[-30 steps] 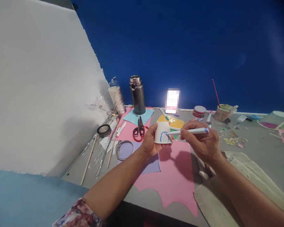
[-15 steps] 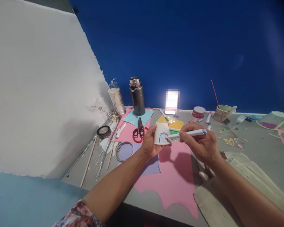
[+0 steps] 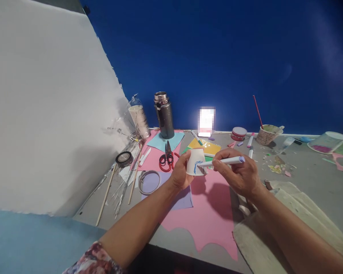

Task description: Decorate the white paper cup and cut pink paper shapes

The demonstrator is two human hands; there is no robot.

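Note:
A white paper cup (image 3: 193, 160), held upside down with its rim low, is gripped from the left by my left hand (image 3: 180, 176). Blue marker lines form a curved outline on the cup's side. My right hand (image 3: 240, 176) pinches a white marker (image 3: 228, 161) with a violet-blue end, its tip against the cup beside the blue lines. Below the cup lies pink paper (image 3: 210, 213) with a scalloped front edge, and a purple sheet (image 3: 183, 198) overlaps it. Red-handled scissors (image 3: 167, 160) rest just left of the cup.
A dark steel flask (image 3: 164, 120) stands at the back, beside bagged paper cups (image 3: 140, 120). Black tape (image 3: 124, 158), a grey tape roll (image 3: 139, 182) and wooden sticks (image 3: 106, 196) lie left. A patterned cup (image 3: 266, 136) and cloth (image 3: 274, 228) are on the right.
The cup has turned a little in my left hand, so the blue outline sits further right. My right hand and the marker have shifted slightly left with it.

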